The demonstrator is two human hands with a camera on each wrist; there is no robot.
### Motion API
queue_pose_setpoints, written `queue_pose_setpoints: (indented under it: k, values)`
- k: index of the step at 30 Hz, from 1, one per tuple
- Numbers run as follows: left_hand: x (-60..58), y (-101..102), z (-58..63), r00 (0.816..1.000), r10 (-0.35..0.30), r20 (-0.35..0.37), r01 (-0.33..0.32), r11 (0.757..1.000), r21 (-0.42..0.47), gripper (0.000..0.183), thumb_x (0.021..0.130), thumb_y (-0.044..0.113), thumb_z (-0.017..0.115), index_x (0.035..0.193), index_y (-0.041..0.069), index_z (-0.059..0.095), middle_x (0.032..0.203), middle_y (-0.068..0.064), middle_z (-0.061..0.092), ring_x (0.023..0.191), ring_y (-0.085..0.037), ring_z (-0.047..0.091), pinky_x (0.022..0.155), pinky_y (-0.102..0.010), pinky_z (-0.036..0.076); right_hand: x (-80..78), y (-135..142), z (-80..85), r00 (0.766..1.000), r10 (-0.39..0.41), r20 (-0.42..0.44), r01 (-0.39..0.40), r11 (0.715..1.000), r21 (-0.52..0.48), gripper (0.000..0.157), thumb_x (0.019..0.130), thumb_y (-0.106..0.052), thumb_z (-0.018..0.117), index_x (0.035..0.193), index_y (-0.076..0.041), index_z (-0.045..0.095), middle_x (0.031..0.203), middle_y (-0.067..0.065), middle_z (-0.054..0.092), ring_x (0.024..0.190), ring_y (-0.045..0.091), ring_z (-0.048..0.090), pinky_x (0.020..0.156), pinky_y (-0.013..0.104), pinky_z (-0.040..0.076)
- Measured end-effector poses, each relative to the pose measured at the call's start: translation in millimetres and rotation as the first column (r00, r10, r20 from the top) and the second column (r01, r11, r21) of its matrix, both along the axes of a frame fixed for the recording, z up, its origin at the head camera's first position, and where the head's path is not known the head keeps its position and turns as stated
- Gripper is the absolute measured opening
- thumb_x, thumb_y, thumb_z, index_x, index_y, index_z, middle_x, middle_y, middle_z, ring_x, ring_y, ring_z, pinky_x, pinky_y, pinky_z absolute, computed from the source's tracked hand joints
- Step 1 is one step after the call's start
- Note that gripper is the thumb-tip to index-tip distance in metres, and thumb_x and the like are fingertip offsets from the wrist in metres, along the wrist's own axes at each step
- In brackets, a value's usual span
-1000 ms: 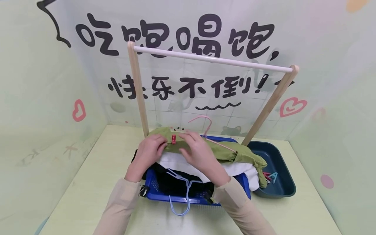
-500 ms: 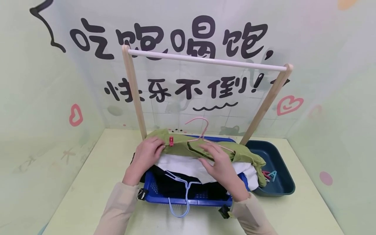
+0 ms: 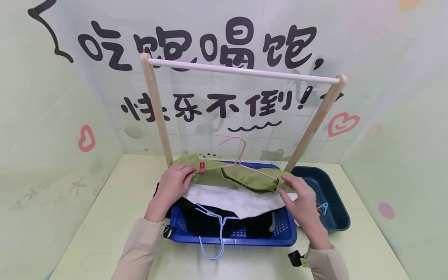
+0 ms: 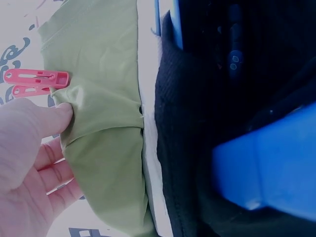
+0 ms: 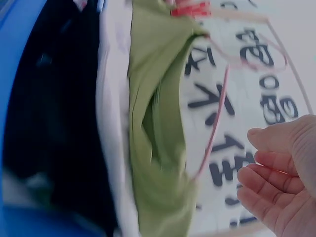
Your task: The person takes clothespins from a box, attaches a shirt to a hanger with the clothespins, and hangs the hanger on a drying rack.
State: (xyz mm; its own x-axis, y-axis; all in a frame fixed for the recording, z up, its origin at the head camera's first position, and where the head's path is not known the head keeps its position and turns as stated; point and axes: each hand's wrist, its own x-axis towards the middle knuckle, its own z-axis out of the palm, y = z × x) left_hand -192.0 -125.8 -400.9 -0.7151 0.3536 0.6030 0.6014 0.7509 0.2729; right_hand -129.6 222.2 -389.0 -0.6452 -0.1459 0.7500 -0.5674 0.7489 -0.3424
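Observation:
A green shirt lies across the heap, with a pink hanger inside its neck opening and the hook pointing up. A red clothespin sits on the shirt's left shoulder. Beside that clip, my left hand pinches the shoulder fabric, thumb in front and fingers behind in the left wrist view. My right hand is at the shirt's right shoulder, close to the hanger's end. Its fingers are loosely bent with nothing between them in the right wrist view. Under the shirt lies a white garment.
A blue basket holds black clothing, with a light blue hanger hooked over its front. The white-barred rack stands behind. At right, a dark blue tub contains clothespins.
My right hand has moved right from near the red clothespin, along the hanger, to the shirt's right shoulder. My left hand has stayed on the left shoulder.

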Motion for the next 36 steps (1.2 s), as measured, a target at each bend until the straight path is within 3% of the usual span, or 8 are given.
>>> queue_pose_setpoints:
  k: [5, 10, 18, 20, 23, 27, 31, 36]
  values:
    - [-0.4, -0.4, 0.0, 1.0, 0.003, 0.005, -0.003, 1.0, -0.003, 0.011, 0.081, 0.003, 0.07, 0.091, 0.003, 0.07, 0.088, -0.009, 0.067, 0.08, -0.028, 0.063, 0.068, -0.042, 0.051, 3.6, 26.1, -7.3, 0.994, -0.098, 0.038, 0.098, 0.995, -0.01, 0.039, 0.064, 0.012, 0.078, 0.1, 0.006, 0.065, 0.091, 0.016, 0.064, 0.076, 0.025, 0.062, 0.073, 0.007, 0.043]
    - [-1.1, 0.7, 0.1, 1.0, 0.007, 0.007, -0.007, 1.0, 0.003, 0.011, 0.08, 0.003, 0.071, 0.091, 0.002, 0.07, 0.087, -0.01, 0.067, 0.079, -0.028, 0.063, 0.067, -0.042, 0.051, 7.9, 50.6, -18.4, 0.984, -0.163, 0.078, 0.165, 0.986, -0.016, 0.036, 0.065, 0.012, 0.078, 0.099, 0.006, 0.065, 0.09, 0.018, 0.063, 0.074, 0.029, 0.062, 0.064, 0.002, 0.04]
    - [-2.4, 2.1, 1.0, 0.999, 0.012, 0.03, -0.013, 1.0, 0.002, 0.01, 0.08, 0.003, 0.07, 0.09, 0.001, 0.07, 0.086, -0.01, 0.067, 0.078, -0.029, 0.063, 0.067, -0.042, 0.051, 15.5, 83.2, -39.7, 0.953, -0.268, 0.139, 0.271, 0.962, -0.003, 0.032, 0.067, 0.011, 0.077, 0.097, 0.009, 0.065, 0.087, 0.021, 0.063, 0.072, 0.033, 0.062, 0.065, 0.011, 0.041]
    - [-2.1, 2.0, 1.1, 1.0, 0.013, 0.028, -0.014, 1.0, 0.004, 0.01, 0.08, 0.003, 0.071, 0.089, 0.001, 0.07, 0.086, -0.01, 0.067, 0.078, -0.029, 0.063, 0.067, -0.042, 0.051, 17.0, 88.7, -43.4, 0.938, -0.293, 0.183, 0.296, 0.955, 0.011, 0.031, 0.069, 0.009, 0.076, 0.098, 0.01, 0.064, 0.088, 0.022, 0.063, 0.073, 0.034, 0.062, 0.065, 0.017, 0.044]
    - [-1.8, 1.5, 0.7, 1.0, 0.014, 0.015, -0.015, 1.0, 0.008, 0.01, 0.079, 0.002, 0.071, 0.088, 0.001, 0.069, 0.086, -0.01, 0.067, 0.078, -0.028, 0.063, 0.066, -0.042, 0.051, 16.2, 96.7, -49.0, 0.915, -0.316, 0.251, 0.318, 0.947, 0.033, 0.03, 0.072, 0.009, 0.073, 0.1, 0.011, 0.063, 0.09, 0.025, 0.062, 0.075, 0.036, 0.062, 0.065, 0.035, 0.05]
    - [-1.8, 1.0, 0.3, 1.0, 0.013, 0.009, -0.013, 1.0, 0.006, 0.01, 0.079, 0.002, 0.071, 0.088, 0.001, 0.069, 0.086, -0.01, 0.067, 0.078, -0.029, 0.063, 0.067, -0.042, 0.051, 13.0, 108.6, -58.3, 0.881, -0.33, 0.338, 0.327, 0.943, 0.068, 0.027, 0.076, 0.009, 0.069, 0.101, 0.013, 0.061, 0.09, 0.028, 0.06, 0.077, 0.039, 0.061, 0.066, 0.052, 0.049]
    - [-1.3, 1.0, 0.7, 1.0, 0.011, 0.013, -0.011, 1.0, 0.006, 0.009, 0.079, 0.002, 0.071, 0.088, 0.001, 0.069, 0.086, -0.01, 0.067, 0.078, -0.029, 0.063, 0.067, -0.042, 0.051, 9.9, 120.7, -66.7, 0.832, -0.338, 0.439, 0.331, 0.939, 0.096, 0.025, 0.078, 0.007, 0.065, 0.102, 0.015, 0.06, 0.089, 0.029, 0.059, 0.078, 0.039, 0.06, 0.066, 0.052, 0.048]
    - [-0.1, 0.9, 1.6, 1.0, 0.013, 0.017, -0.013, 1.0, 0.005, 0.01, 0.08, 0.003, 0.071, 0.089, 0.001, 0.07, 0.086, -0.01, 0.067, 0.078, -0.028, 0.064, 0.067, -0.042, 0.051, 4.6, 132.2, -71.8, 0.736, -0.36, 0.574, 0.338, 0.929, 0.149, 0.025, 0.08, 0.005, 0.061, 0.101, 0.018, 0.058, 0.087, 0.031, 0.06, 0.076, 0.04, 0.059, 0.066, 0.05, 0.049]
